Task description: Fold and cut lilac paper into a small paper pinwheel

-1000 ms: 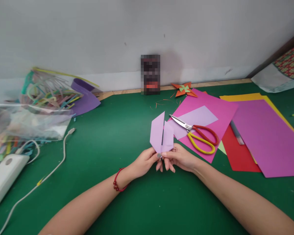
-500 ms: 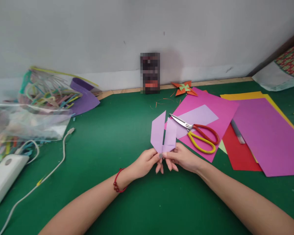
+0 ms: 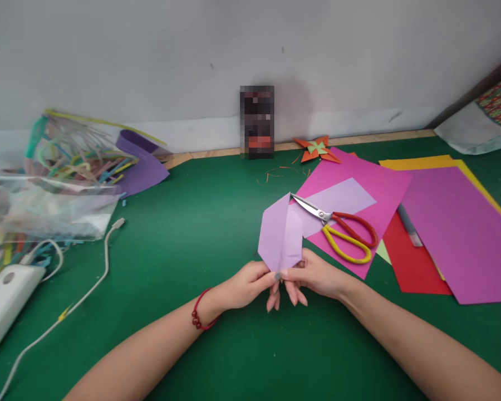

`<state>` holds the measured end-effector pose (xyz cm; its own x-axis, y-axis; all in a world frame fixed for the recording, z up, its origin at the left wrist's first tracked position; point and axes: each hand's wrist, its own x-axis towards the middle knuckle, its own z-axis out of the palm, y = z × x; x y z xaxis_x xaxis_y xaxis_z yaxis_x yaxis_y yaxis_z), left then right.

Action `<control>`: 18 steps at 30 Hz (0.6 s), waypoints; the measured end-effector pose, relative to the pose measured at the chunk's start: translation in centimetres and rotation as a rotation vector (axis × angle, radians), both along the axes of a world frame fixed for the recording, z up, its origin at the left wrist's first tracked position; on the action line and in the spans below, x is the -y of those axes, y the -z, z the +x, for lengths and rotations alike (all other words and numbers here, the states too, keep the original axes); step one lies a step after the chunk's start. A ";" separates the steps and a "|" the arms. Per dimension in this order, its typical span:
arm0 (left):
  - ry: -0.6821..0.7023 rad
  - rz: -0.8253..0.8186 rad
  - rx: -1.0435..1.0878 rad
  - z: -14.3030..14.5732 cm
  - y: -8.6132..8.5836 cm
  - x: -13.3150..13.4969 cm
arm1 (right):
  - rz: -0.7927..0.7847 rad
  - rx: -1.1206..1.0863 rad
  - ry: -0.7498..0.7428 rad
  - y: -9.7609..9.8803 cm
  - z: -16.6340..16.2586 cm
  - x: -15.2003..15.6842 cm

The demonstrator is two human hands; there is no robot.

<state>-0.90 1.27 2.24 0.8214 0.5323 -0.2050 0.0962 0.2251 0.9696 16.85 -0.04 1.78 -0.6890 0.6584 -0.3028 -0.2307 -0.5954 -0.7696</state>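
Observation:
A folded piece of lilac paper stands up between my two hands, its left and right flaps meeting along a slanting middle line. My left hand pinches its lower edge between thumb and fingers. From the other side my right hand grips the same lower edge, both thumbs almost touching. The other fingers curl beneath the paper and are partly hidden. Just right of the paper lie scissors with one red and one yellow handle, their tips close to it. Under them is a lilac sheet on a magenta sheet.
Purple paper, red paper and a pen lie on the right. An orange paper star sits near the wall, beside an upright blurred-out object. A power bank, white cable and clear bag of coloured strips occupy the left.
The gap between the two flaps of the lilac paper has closed, the left flap now reaching the right one. Both hands keep their pinch, a little lower in view.

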 end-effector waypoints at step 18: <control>0.058 -0.082 0.041 -0.4 0.7 -0.1 | -0.033 -0.130 -0.081 0.5 0.3 -0.3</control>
